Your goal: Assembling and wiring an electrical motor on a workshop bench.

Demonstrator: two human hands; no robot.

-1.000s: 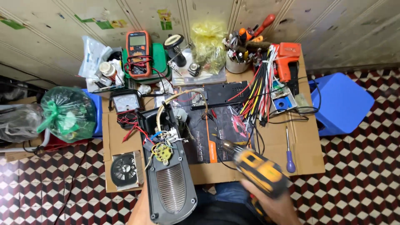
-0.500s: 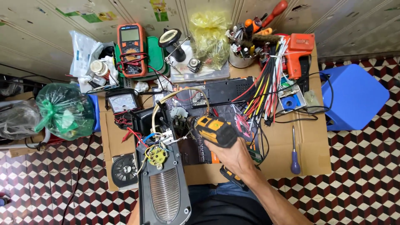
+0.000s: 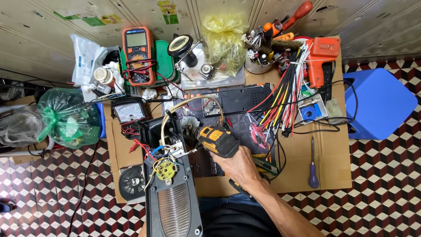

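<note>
One hand, the right hand (image 3: pixel 240 166), is clenching the grip of a yellow-and-black cordless drill (image 3: pixel 218 140), likely heavy and rigid, pointing at the opened dark plastic appliance casing (image 3: pixel 171 193) lying over the table's front edge; left hand unseen

Orange multimeter's grey screen (image 3: pixel 136 39) top left, white analog meter dial (image 3: pixel 128 112) below

The drill (image 3: pixel 217 139) lies right of the open appliance (image 3: pixel 172 184) (multimeter (image 3: pixel 138 55) behind, screwdriver (image 3: pixel 312 164) far right).
</note>
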